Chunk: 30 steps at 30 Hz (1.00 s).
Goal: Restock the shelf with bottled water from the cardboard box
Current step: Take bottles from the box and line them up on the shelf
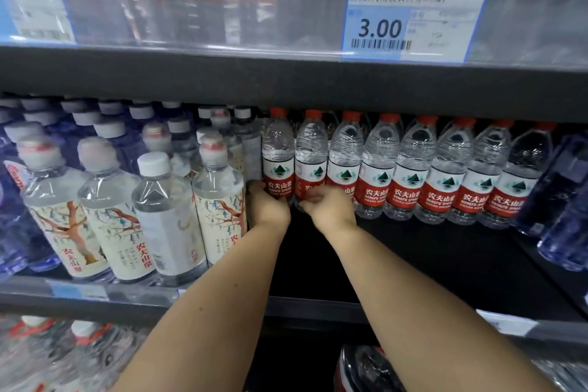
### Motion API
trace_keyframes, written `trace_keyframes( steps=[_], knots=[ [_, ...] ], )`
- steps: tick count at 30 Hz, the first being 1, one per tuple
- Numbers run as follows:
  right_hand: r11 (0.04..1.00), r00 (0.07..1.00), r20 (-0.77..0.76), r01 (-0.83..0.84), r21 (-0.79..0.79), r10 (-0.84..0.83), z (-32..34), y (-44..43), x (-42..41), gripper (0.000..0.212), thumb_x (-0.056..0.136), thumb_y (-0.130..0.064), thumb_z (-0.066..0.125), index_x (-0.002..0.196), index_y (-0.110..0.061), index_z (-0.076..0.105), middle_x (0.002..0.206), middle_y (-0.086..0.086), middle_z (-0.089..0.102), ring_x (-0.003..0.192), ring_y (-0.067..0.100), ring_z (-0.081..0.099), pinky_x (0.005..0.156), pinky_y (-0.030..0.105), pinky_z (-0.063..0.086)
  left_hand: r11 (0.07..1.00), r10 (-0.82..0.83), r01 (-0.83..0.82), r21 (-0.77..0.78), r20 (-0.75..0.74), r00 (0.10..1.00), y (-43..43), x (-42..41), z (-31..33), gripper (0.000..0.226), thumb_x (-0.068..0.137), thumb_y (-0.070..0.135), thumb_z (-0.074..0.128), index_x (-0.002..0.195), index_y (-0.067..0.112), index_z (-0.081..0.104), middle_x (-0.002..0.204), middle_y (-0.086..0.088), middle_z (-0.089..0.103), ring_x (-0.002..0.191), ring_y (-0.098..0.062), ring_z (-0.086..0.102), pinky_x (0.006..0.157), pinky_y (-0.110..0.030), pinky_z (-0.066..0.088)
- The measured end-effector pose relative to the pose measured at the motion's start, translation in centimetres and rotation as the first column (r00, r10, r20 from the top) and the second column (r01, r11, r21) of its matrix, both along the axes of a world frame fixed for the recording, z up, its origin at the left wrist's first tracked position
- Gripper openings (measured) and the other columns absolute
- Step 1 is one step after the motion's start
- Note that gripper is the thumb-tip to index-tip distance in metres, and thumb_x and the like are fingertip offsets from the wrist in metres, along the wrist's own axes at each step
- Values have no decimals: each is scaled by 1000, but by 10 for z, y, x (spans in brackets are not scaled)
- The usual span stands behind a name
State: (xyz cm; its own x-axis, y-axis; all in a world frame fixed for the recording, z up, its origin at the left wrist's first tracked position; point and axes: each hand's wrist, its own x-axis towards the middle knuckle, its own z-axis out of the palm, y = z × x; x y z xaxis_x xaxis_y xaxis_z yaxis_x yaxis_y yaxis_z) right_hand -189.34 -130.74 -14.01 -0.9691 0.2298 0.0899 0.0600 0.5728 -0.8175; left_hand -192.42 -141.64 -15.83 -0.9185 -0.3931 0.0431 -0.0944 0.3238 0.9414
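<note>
A row of clear water bottles with red caps and red labels stands deep on the dark middle shelf [445, 264]. My left hand [267, 207] is wrapped around the lower part of the leftmost red-label bottle [277, 149]. Beside it, my right hand [329, 208] grips the base of the second red-label bottle [311, 149]. Both bottles stand upright, in line with the others [413, 169]. The cardboard box is not in view.
White-capped bottles with tree-print labels [111, 219] crowd the shelf's left part, and blue bottles [566, 200] sit at the right. The upper shelf edge carries a 3.00 price tag [410, 24]. More bottles [362, 369] show below.
</note>
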Motion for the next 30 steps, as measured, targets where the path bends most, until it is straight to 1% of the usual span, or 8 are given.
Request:
trace_keyframes(
  steps=[3,7,10,13,16,23,27,30],
  knots=[
    [991,998,26,-63,115,61,8,1,20,45,83,-6,66,127,-12,62,124,6,67,116,22,62,100,31,48,996,-60,58,-73,-26,998,2,23,12,35,79,9,68,111,4,55,112,-18,65,108,-33,62,95,-41,48],
    [884,993,41,-121,451,115,37,17,71,49,85,-10,61,131,-26,58,125,3,65,114,26,61,94,36,52,915,-274,264,-306,9,962,5,75,46,36,85,6,58,121,11,56,120,-13,61,115,-31,56,100,-37,45],
    [790,987,14,-138,597,162,59,25,120,42,86,-15,61,127,-21,58,128,5,60,118,28,55,94,40,50,675,-409,313,-668,15,912,-2,125,75,36,86,12,56,121,15,54,122,-10,56,116,-31,49,97,-46,44],
    [692,980,62,-179,699,191,67,28,175,38,88,-24,61,126,-18,58,128,6,58,120,30,50,95,40,45,422,-452,298,-856,86,888,-11,180,87,38,86,18,56,124,19,51,122,-8,54,116,-31,47,91,-45,42],
    [609,975,64,-184,771,214,58,27,233,33,88,-27,60,119,-18,59,119,6,60,114,30,51,91,39,43,295,-455,290,-910,133,880,-20,234,80,38,85,25,57,123,22,52,121,-6,54,115,-31,46,92,-45,40],
    [579,954,192,-293,761,230,-28,18,342,36,85,-16,61,120,-20,56,122,6,59,118,30,51,92,38,40,99,-446,344,-934,267,854,-25,346,-10,38,87,32,53,123,21,51,123,-6,53,115,-31,46,92,-43,35],
    [655,908,397,-380,654,130,-84,14,394,43,88,-19,60,131,-22,52,142,3,48,133,25,40,104,35,35,-93,-347,507,-857,505,791,-31,400,-78,46,87,22,53,133,18,45,131,-10,49,122,-34,42,101,-47,32],
    [711,874,481,-379,592,65,-125,14,418,46,88,-17,62,133,-22,51,138,5,50,130,28,41,102,38,39,-79,-290,614,-785,608,740,-34,431,-120,46,86,24,58,130,15,47,129,-12,50,121,-35,43,104,-51,32]
  ],
)
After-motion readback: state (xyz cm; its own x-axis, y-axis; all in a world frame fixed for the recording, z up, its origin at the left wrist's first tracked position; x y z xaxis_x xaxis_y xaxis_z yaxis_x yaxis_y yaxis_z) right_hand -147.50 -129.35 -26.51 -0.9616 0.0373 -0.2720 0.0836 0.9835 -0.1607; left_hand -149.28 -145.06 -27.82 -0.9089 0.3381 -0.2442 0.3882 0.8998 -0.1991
